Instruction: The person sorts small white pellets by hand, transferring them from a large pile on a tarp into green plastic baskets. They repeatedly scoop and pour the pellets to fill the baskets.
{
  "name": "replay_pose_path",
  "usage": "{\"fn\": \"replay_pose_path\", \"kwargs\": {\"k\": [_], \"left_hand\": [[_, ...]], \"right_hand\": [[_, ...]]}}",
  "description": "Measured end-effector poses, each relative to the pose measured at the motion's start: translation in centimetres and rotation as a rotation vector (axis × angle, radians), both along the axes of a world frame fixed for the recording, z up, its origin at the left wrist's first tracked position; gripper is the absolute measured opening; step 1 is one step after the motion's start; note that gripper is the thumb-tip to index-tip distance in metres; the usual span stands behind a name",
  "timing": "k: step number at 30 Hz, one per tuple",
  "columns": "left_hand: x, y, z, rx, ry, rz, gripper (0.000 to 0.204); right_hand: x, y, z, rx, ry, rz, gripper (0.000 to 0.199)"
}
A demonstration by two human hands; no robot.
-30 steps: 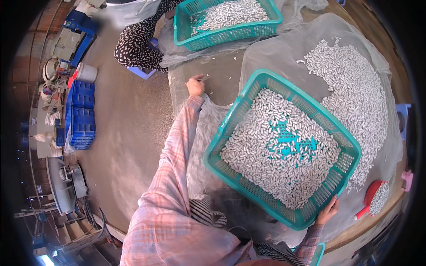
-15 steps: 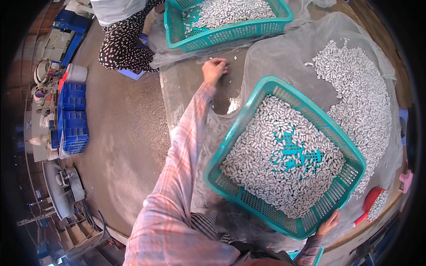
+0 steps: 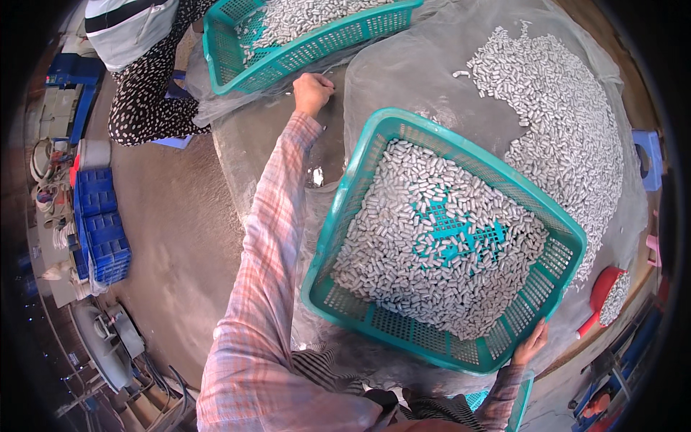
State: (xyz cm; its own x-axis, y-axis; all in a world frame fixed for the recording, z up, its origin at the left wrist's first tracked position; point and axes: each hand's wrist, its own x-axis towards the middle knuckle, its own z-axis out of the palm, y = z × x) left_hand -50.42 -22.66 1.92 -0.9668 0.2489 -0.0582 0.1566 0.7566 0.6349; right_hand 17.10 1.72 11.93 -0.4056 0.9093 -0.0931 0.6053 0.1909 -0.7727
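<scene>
- Left hand [image 3: 313, 93]: fingers curled inward, back of the hand uppermost, left of the near basket's [image 3: 497, 174] far corner; whether the fingers pinch anything, I cannot tell.
- Right hand [image 3: 530, 343]: fingers gripping the near basket's rim, at its lower right corner.
- Left arm: stretched forward along the near basket's left side, in a soft, creased plaid sleeve [image 3: 263, 245].
- Near basket: green, rectangular, with perforated walls and a smooth rim, turned askew in front of the person.
- White pieces [image 3: 381, 216]: small, smooth, capsule-shaped, spread inside the near basket around a bare patch of gridded floor.
- Loose heap [image 3: 565, 137]: similar pieces, right of the near basket, on thin, wrinkled, translucent sheeting [image 3: 425, 83].
- Second basket [image 3: 317, 56]: green, perforated, beyond the near basket.
</scene>
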Motion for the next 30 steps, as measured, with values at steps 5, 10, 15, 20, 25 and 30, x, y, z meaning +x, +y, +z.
{"fn": "replay_pose_path", "kwargs": {"k": [5,10,15,20,25,30], "left_hand": [[2.4,2.5,4.4,0.512,-0.274,-0.162,0.019],[4.3,5.8,8.5,0.776,-0.078,-0.295,0.022],[0.8,0.0,-0.5,0.355,-0.075,0.198,0.016],[0.5,3.1,-1.8,0.124,0.302,0.266,0.022],[-0.2,2.0,-2.7,0.079,0.461,0.196,0.018],[2.2,-0.4,-1.7,0.564,0.148,0.232,0.008]], "right_hand": [[0.4,0.0,-0.6,-0.007,-0.004,0.001,0.033],[1.8,0.4,-0.8,-0.007,-0.039,0.000,0.034],[1.3,0.5,-0.8,-0.023,-0.057,0.039,0.035],[2.2,0.8,-0.3,-0.102,-0.063,-0.002,0.037],[3.8,0.8,-3.0,0.200,-0.139,0.086,0.038],[7.8,2.3,-4.3,0.186,-0.234,0.154,0.035]]}}
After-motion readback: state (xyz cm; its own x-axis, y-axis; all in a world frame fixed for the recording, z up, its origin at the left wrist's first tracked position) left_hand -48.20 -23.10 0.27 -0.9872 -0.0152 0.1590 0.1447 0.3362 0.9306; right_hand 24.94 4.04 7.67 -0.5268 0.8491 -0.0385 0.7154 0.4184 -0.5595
